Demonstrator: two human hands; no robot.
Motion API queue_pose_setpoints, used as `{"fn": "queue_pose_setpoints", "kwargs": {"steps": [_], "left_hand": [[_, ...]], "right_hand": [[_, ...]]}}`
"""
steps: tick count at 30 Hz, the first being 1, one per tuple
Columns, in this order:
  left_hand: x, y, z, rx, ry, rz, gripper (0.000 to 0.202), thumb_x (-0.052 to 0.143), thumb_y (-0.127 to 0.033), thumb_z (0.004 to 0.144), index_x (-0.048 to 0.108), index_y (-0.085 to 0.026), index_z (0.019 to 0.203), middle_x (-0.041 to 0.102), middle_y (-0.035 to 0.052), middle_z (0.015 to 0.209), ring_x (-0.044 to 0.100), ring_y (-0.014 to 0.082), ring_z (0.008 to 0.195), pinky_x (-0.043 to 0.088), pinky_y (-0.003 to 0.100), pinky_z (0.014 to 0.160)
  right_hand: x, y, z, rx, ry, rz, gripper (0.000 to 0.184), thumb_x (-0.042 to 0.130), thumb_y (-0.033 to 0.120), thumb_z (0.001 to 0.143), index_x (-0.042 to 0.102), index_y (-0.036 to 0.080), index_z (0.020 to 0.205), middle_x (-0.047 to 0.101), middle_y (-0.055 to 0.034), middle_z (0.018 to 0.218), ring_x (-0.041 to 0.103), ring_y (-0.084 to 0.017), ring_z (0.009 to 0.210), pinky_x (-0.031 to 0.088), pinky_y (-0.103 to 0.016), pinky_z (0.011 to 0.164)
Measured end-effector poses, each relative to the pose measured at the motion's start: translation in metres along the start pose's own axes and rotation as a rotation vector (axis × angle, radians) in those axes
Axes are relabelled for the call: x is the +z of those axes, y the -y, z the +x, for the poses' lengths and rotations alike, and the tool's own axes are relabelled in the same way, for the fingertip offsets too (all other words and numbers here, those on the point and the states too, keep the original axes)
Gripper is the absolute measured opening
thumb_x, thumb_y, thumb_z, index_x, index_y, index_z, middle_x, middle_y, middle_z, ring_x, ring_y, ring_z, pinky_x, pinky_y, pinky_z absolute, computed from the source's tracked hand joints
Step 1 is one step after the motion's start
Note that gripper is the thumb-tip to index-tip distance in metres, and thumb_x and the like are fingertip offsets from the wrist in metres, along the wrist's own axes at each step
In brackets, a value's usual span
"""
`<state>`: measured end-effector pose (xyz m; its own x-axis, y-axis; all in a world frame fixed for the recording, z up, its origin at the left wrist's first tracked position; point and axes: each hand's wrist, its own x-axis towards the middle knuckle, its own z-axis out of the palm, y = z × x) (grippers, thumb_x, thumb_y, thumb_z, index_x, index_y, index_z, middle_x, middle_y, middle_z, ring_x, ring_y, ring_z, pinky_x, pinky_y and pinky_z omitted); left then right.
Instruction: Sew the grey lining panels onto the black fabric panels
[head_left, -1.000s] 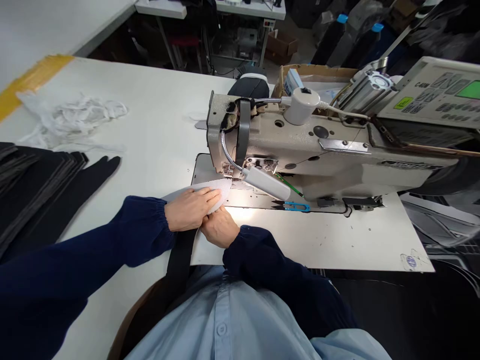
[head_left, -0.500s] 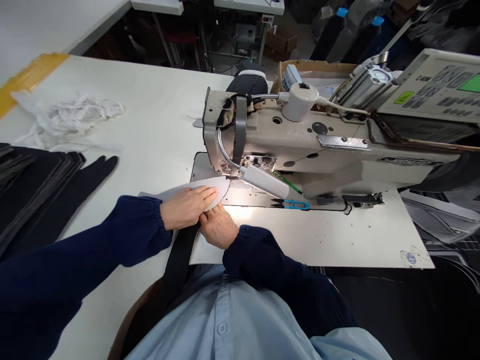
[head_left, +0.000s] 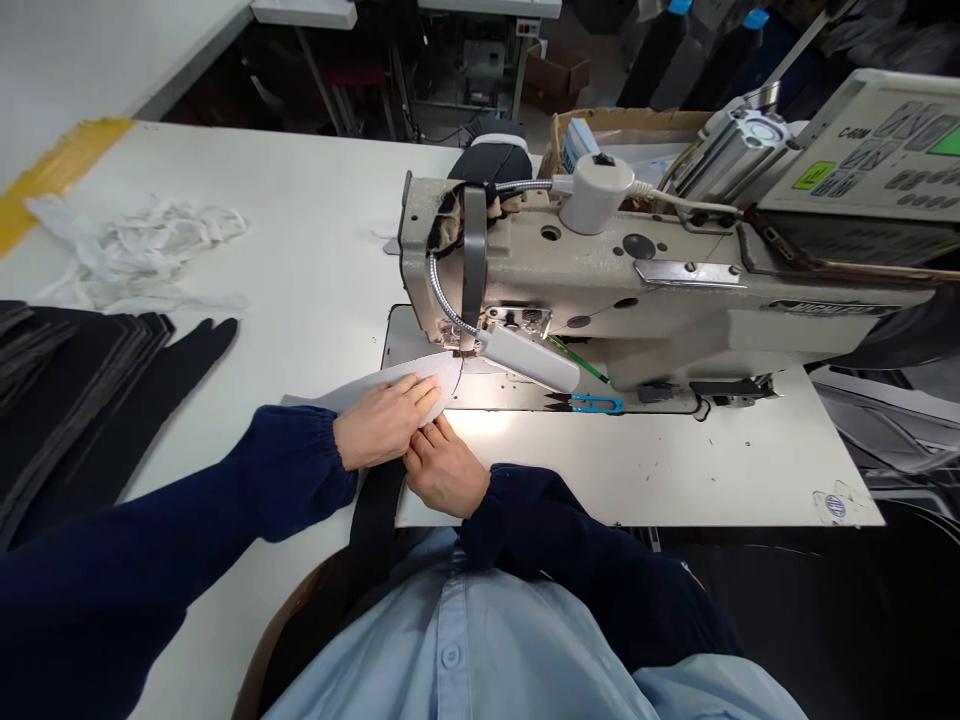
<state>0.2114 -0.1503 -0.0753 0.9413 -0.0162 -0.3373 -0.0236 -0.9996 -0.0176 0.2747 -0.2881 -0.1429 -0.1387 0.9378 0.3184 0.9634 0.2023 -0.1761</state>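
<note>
A pale grey fabric piece (head_left: 442, 375) with a curved, dark-edged end lies under the needle area of the sewing machine (head_left: 525, 250). My left hand (head_left: 386, 420) rests flat on top of it, fingers stretched towards the machine. At the fabric's near edge, my right hand (head_left: 446, 470) has its fingers bent and closed on the edge; the fingertips are partly hidden. A black strip (head_left: 375, 505) runs from my lap up beneath both hands. Blue thread snips (head_left: 596, 403) lie on the machine bed to the right.
Stacked dark fabric pieces (head_left: 82, 390) lie at the left, with a crumpled white cloth (head_left: 157, 245) behind them. A lamp (head_left: 531, 360) hangs low beside the needle. Behind the machine stands a cardboard box (head_left: 630, 122); a control panel (head_left: 877, 150) is at upper right.
The view has shifted slightly. Both hands sit a little further right and lower in the picture, still at the fabric. The fabric's curved end remains by the needle.
</note>
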Motion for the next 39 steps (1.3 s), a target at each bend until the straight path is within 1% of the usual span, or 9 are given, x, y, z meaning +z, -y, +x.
{"fn": "queue_pose_setpoints", "kwargs": {"steps": [3,8,14,17,20,24,29,34,39], "left_hand": [[-0.004,-0.005,0.005,-0.055,0.003,0.019,0.056,0.038,-0.008,0.084,0.045,-0.003,0.139,0.042,0.0167,0.148,0.04,0.0311,0.135,0.048,0.038,0.096],[-0.009,-0.011,0.017,-0.139,-0.04,0.027,0.058,0.036,-0.008,0.083,0.043,0.001,0.14,0.045,0.0207,0.145,0.042,0.0324,0.135,0.053,0.039,0.088],[-0.01,-0.016,0.034,-0.241,-0.023,0.01,0.057,0.034,-0.011,0.085,0.042,0.003,0.139,0.045,0.0262,0.142,0.038,0.0386,0.136,0.055,0.045,0.08],[-0.012,-0.018,0.043,-0.28,-0.056,-0.018,0.054,0.034,-0.012,0.085,0.046,0.004,0.135,0.047,0.0296,0.138,0.038,0.0414,0.135,0.055,0.047,0.078],[-0.013,-0.017,0.047,-0.31,-0.103,-0.026,0.05,0.035,-0.014,0.086,0.049,0.004,0.131,0.049,0.0315,0.135,0.041,0.0418,0.132,0.055,0.046,0.076],[-0.014,-0.012,0.038,-0.268,-0.17,-0.016,0.048,0.042,-0.015,0.083,0.051,-0.004,0.129,0.052,0.0271,0.13,0.049,0.037,0.119,0.054,0.039,0.069],[-0.016,-0.006,0.02,-0.258,-0.099,0.001,0.051,0.041,0.004,0.076,0.052,-0.007,0.124,0.056,0.0197,0.111,0.052,0.0297,0.104,0.048,0.034,0.065],[-0.015,0.001,0.015,-0.238,-0.11,0.053,0.048,0.039,0.001,0.083,0.053,-0.015,0.126,0.057,0.0157,0.102,0.052,0.0274,0.096,0.042,0.035,0.067],[-0.026,-0.004,0.009,-0.227,-0.05,0.095,0.041,0.035,-0.001,0.087,0.059,-0.014,0.118,0.059,0.0162,0.095,0.054,0.0281,0.093,0.042,0.036,0.067]], "right_hand": [[0.001,-0.003,-0.003,0.004,0.006,-0.001,0.032,0.043,0.016,0.088,0.064,0.004,0.108,0.066,-0.0201,0.102,0.059,-0.031,0.1,0.042,-0.055,0.101],[-0.001,-0.017,-0.008,0.003,0.016,0.031,0.034,0.043,0.018,0.088,0.064,0.003,0.11,0.065,-0.0226,0.11,0.056,-0.031,0.111,0.041,-0.052,0.104],[-0.004,-0.035,-0.014,-0.019,-0.03,0.098,0.037,0.043,0.013,0.085,0.061,-0.002,0.114,0.063,-0.0257,0.116,0.054,-0.031,0.118,0.042,-0.048,0.105],[-0.006,-0.043,-0.016,-0.034,-0.046,0.121,0.04,0.045,0.01,0.083,0.06,-0.003,0.117,0.063,-0.0263,0.115,0.054,-0.032,0.12,0.044,-0.047,0.103],[-0.009,-0.047,-0.018,-0.052,-0.025,0.128,0.044,0.046,0.011,0.081,0.058,-0.003,0.121,0.062,-0.0265,0.119,0.053,-0.032,0.122,0.044,-0.048,0.103],[-0.013,-0.049,-0.022,-0.047,0.026,0.09,0.048,0.047,0.013,0.078,0.057,-0.001,0.123,0.059,-0.0259,0.127,0.05,-0.033,0.127,0.043,-0.049,0.104],[-0.016,-0.051,-0.021,-0.035,0.057,0.077,0.05,0.049,0.019,0.078,0.058,-0.001,0.123,0.056,-0.026,0.131,0.049,-0.034,0.128,0.043,-0.051,0.104],[-0.017,-0.054,-0.021,-0.031,0.032,0.079,0.049,0.048,0.024,0.082,0.059,-0.003,0.122,0.058,-0.0271,0.129,0.05,-0.036,0.126,0.044,-0.052,0.102],[-0.018,-0.055,-0.022,-0.018,0.043,0.086,0.048,0.045,0.027,0.085,0.058,0.002,0.124,0.055,-0.0252,0.134,0.048,-0.034,0.129,0.043,-0.053,0.103]]}}
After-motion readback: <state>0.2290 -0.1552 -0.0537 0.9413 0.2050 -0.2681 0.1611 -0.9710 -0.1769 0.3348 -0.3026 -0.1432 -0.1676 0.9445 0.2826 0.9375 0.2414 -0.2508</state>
